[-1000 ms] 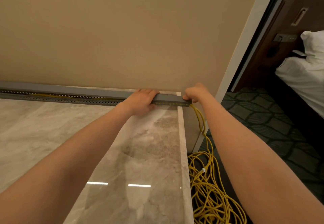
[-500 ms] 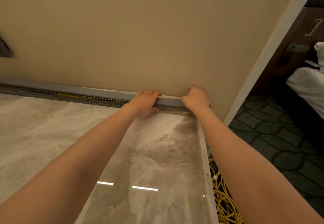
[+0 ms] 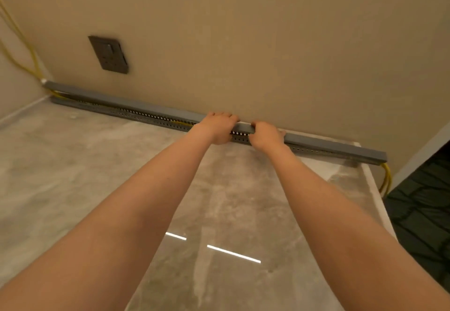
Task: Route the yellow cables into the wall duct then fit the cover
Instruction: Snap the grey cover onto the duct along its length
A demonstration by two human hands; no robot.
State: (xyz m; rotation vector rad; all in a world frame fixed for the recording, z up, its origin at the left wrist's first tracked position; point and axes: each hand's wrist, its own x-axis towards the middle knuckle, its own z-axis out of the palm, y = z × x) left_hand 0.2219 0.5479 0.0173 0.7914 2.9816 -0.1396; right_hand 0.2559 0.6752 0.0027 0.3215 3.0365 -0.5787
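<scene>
left hand, right hand shifted leftward, gripping cover; marble top, beige wall

Warm, dim indoor light tints everything amber. Two bright strips of glare sit on the polished marble counter. The frame is soft throughout, and the wide lens bows the wall near the edges.

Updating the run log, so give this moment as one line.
left hand: grips long grey plastic duct cover | right hand: grips it alongside | yellow cables: emerge at its right end
</scene>
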